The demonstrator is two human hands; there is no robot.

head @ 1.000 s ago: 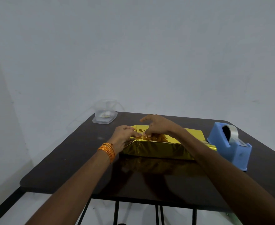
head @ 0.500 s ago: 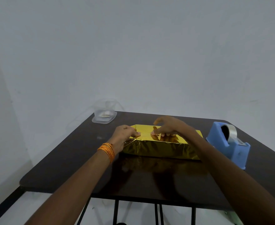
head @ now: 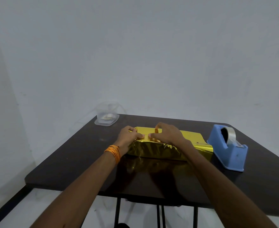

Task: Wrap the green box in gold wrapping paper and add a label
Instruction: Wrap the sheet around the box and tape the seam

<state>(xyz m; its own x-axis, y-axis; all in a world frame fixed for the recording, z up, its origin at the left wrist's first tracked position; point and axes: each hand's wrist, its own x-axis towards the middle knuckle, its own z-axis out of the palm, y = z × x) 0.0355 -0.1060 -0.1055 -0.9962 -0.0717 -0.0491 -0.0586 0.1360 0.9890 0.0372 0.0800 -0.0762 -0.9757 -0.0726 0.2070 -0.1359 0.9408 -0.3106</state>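
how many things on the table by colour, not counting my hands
gold: 1, the gold wrapped box
blue: 1, the tape dispenser
clear: 1, the plastic container
total: 3

- We note a stack of orange thread bands (head: 113, 152) wound round the left wrist, several strands deep.
- We log the left forearm (head: 86, 186) and right forearm (head: 217, 183) as bare to the frame edge.
- We record the left hand (head: 127, 137) and right hand (head: 166, 135) as ungloved, with short nails.
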